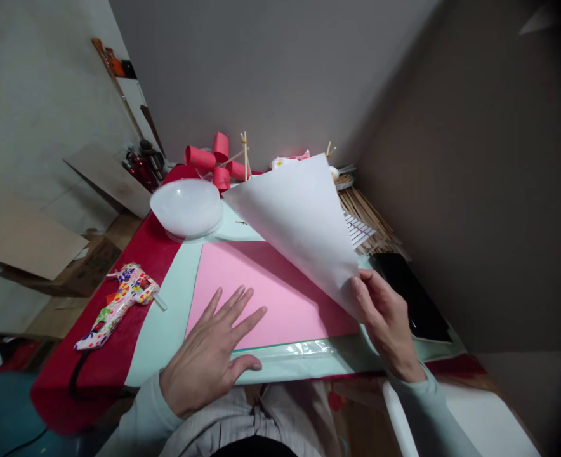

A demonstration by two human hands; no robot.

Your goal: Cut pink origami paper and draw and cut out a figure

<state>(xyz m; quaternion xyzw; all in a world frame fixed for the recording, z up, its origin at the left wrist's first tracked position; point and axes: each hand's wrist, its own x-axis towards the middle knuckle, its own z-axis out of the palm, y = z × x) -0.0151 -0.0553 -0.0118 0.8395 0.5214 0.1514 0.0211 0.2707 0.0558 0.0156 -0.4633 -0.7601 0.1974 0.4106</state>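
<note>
1. Pale wall (pixel 33 82) on the far left, brown boards (pixel 28 216) leaning below it.
2. Now the table (pixel 54 397), draped in red with a pale green cover (pixel 159 343) across it; a flower-patterned glue gun (pixel 123 304) lies on the red, pale stick poking out.
3. Farther back, a white bowl (pixel 185 206) sits where red meets green, and a cluster of red tubes (pixel 200 158) stands just beyond.
4. Here's the left hand (pixel 216 349): palm down, fingers loose and spread, over the near left part of the pink paper (pixel 280 304), which lies flat mid-table.
5. Above that paper swings the white sheet (pixel 299 216), raised and bowed, throwing a shadow across the pink.
6. And the right hand (pixel 385 320) has it! Thumb and fingers pinch the sheet's near right corner.
7. Out right: wooden sticks (pixel 380 219) heaped at the back, a black slab (pixel 407 295) just beside that hand, and a white seat (pixel 485 412) below.
</note>
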